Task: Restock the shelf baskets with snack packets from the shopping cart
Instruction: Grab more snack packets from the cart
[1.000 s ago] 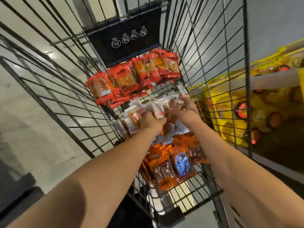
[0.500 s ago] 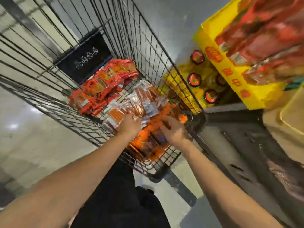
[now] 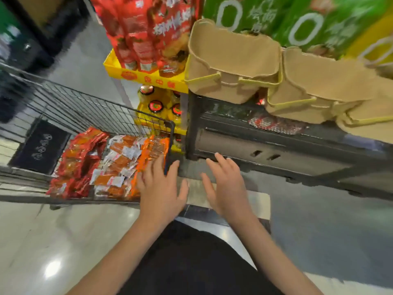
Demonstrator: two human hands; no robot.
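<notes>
- The shopping cart (image 3: 89,107), at about nine o'clock, is dark metal wire in a grid, matt.
- The snack packets (image 3: 119,165) lying in it are glossy plastic film, crinkled and catching the light, in red, orange and white.
- The shelf baskets (image 3: 231,60), at one o'clock, look like matt tan plastic with a smooth face and a paler yellowish rim.
- The shelf (image 3: 276,143) under them is dark, matt, hard-surfaced.
- The red bags (image 3: 148,28) at twelve o'clock are shiny plastic.
- The floor (image 3: 42,241), at seven o'clock, is pale polished stone or tile with a bright glare spot.
</notes>
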